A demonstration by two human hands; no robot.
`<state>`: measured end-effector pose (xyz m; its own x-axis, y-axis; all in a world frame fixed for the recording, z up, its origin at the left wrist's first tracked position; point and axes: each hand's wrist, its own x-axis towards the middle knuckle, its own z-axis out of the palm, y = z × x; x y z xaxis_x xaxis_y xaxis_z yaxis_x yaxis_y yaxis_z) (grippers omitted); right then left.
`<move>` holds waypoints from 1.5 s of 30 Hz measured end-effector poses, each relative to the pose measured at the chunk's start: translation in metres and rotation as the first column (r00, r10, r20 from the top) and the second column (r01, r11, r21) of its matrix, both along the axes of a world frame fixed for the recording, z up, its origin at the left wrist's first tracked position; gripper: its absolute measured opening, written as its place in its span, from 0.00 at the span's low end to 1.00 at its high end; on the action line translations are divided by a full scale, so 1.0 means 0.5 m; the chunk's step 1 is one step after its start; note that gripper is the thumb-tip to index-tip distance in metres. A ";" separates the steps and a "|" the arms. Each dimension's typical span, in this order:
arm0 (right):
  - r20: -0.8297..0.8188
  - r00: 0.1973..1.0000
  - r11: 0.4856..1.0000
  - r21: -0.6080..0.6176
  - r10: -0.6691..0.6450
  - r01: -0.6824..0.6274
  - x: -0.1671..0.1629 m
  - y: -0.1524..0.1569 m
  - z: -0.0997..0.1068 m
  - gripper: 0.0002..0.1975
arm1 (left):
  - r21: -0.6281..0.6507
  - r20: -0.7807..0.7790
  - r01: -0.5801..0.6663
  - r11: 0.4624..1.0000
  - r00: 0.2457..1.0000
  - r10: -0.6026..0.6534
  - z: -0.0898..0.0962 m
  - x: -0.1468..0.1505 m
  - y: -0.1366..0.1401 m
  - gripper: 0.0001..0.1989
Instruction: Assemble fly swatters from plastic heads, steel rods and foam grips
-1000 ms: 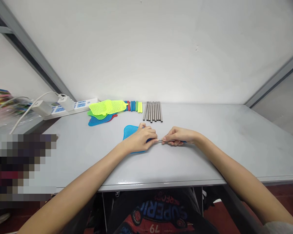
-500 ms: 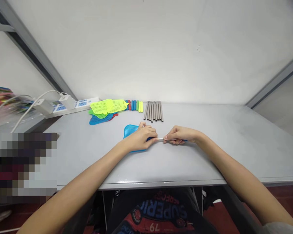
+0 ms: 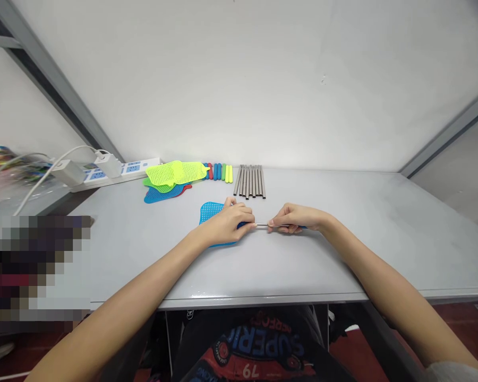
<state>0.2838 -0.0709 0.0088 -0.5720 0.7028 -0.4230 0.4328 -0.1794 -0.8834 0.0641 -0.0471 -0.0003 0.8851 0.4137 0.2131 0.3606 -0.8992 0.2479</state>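
Snugly, left fingers [image 3: 247,216] curled around blue mesh paddle [image 3: 210,211], right fingers [image 3: 279,217] pinching metal rod [image 3: 262,225]

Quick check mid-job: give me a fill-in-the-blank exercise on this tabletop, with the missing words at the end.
1. The swatter head under the left hand is coloured ____.
2. The right hand pinches a thin metal rod, whose bare stretch shows ____ the two hands.
3. The metal tubes lie to the ____ of the coloured grips.

Missing words: blue; between; right.
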 end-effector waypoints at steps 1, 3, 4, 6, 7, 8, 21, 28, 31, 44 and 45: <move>0.002 1.000 1.000 0.000 0.003 -0.003 0.001 0.001 -0.001 0.15 | 0.001 -0.003 0.001 1.000 1.000 -0.001 0.000 0.000 0.000 0.14; 0.007 1.000 1.000 0.002 0.009 -0.009 0.004 0.002 -0.003 0.15 | 0.003 -0.004 0.001 1.000 1.000 -0.001 0.000 0.000 0.001 0.14; 0.011 1.000 1.000 0.002 0.011 -0.011 0.005 0.003 -0.003 0.16 | 0.004 -0.003 0.002 1.000 1.000 -0.002 0.000 0.000 0.001 0.14; 0.017 1.000 1.000 0.000 0.011 -0.011 0.007 0.004 -0.004 0.16 | 0.005 0.000 0.001 1.000 1.000 -0.001 0.001 0.000 0.001 0.14; 0.020 1.000 1.000 0.001 0.011 -0.011 0.008 0.005 -0.005 0.16 | 0.006 0.002 0.000 1.000 1.000 0.000 0.001 0.000 0.001 0.14; 0.022 1.000 1.000 0.002 0.012 -0.012 0.008 0.005 -0.005 0.17 | 0.007 0.003 -0.001 1.000 1.000 0.001 0.002 0.000 0.000 0.14; 0.040 0.999 1.000 0.020 -0.006 0.005 0.010 0.005 0.000 0.16 | 0.011 -0.006 0.003 1.000 1.000 -0.003 0.005 -0.008 0.008 0.14; 0.033 0.999 0.999 0.032 -0.005 0.004 0.014 0.007 -0.002 0.16 | 0.003 -0.015 0.001 1.000 1.000 -0.001 0.008 -0.011 0.011 0.14; 0.034 0.999 1.000 0.031 -0.006 0.005 0.014 0.006 -0.002 0.16 | 0.004 -0.023 -0.004 1.000 1.000 0.004 0.010 -0.013 0.012 0.14; 0.070 0.997 0.998 0.052 -0.020 0.017 0.017 0.002 0.010 0.17 | 0.011 -0.038 -0.019 1.000 0.999 0.019 0.018 -0.016 0.011 0.14; 0.075 0.997 0.998 0.054 -0.023 0.019 0.016 0.002 0.011 0.17 | 0.011 -0.038 -0.021 1.000 0.999 0.021 0.019 -0.016 0.011 0.14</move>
<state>0.2919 -0.0699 0.0143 -0.5245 0.7370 -0.4263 0.4950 -0.1434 -0.8570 0.0559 -0.0418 0.0093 0.8840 0.4299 0.1837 0.3883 -0.8940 0.2238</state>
